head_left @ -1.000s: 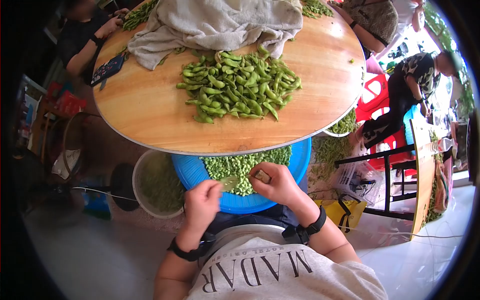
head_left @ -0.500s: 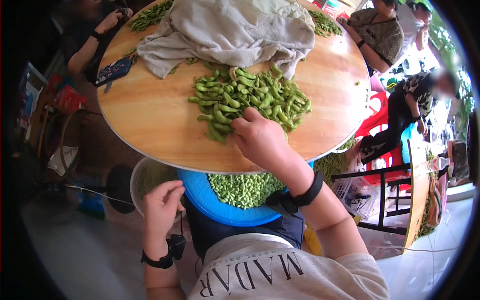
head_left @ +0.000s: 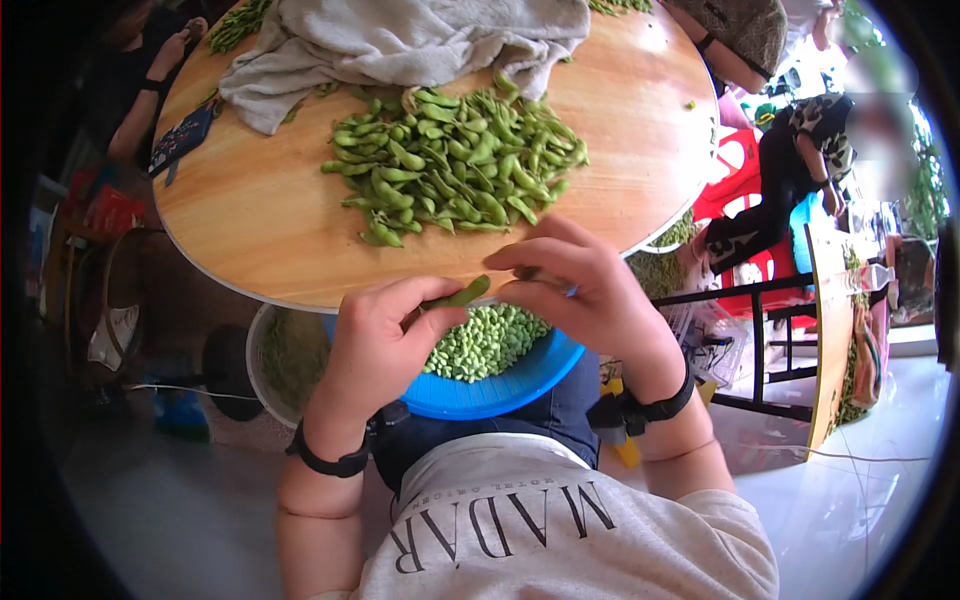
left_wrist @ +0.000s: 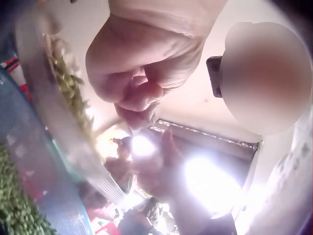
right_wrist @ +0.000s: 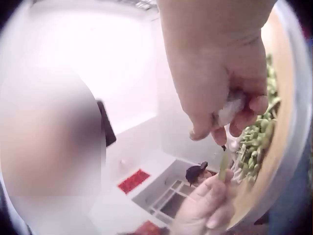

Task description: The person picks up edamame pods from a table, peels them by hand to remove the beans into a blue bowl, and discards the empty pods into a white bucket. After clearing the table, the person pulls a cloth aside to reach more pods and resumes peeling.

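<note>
My left hand [head_left: 375,340] pinches one green soybean pod [head_left: 468,292] between thumb and fingers, just off the table's front edge. Facing it from the right is my right hand [head_left: 605,300], thumb and fingertips close to the pod's tip. In the right wrist view a small whitish object [right_wrist: 231,111] is tucked in the right hand's curled fingers; I cannot tell what it is. Below both hands, a blue basin [head_left: 555,365] on the lap holds shelled green beans [head_left: 480,345]. A heap of unshelled pods [head_left: 450,165] lies ahead on the round wooden table [head_left: 250,240].
A beige cloth [head_left: 400,50] covers part of the table behind the heap, with a dark phone-like item [head_left: 182,138] at left. On the floor at left stands a pale bucket [head_left: 285,360]. Other people sit around, and a second table [head_left: 825,370] stands at right.
The right hand has come back from the pod heap to the space over the basin. The left hand has moved right and up to meet it and now holds a pod.
</note>
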A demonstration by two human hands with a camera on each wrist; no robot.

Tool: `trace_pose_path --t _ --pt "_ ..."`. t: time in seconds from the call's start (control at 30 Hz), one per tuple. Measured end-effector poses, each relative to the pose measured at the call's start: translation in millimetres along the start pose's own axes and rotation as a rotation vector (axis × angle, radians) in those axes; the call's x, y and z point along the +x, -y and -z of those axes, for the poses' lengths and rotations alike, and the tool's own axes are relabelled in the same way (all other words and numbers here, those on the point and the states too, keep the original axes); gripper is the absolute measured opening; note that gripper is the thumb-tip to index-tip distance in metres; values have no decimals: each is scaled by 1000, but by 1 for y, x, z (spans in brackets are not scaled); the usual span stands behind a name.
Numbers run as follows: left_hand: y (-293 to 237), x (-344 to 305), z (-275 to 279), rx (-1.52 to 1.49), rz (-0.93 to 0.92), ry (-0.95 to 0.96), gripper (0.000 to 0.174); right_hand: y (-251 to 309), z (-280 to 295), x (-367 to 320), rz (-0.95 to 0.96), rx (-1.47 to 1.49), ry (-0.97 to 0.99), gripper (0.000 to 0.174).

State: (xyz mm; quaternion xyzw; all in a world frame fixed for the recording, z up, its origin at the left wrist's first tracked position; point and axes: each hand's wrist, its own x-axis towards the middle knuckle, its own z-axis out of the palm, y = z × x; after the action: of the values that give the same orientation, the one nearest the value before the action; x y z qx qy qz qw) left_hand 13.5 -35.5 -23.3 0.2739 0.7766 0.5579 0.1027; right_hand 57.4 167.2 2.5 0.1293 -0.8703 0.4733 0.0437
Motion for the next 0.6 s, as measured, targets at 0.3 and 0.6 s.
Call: trace_pose_path --t 0.3,0.6 --pt "0 -39 -47 -140 140 -75 18 -25 -48 -61 -524 1050 -1 40" --pt "-4 -48 -68 86 -32 -196 20 -25 -51 -65 -455 963 -1 35"
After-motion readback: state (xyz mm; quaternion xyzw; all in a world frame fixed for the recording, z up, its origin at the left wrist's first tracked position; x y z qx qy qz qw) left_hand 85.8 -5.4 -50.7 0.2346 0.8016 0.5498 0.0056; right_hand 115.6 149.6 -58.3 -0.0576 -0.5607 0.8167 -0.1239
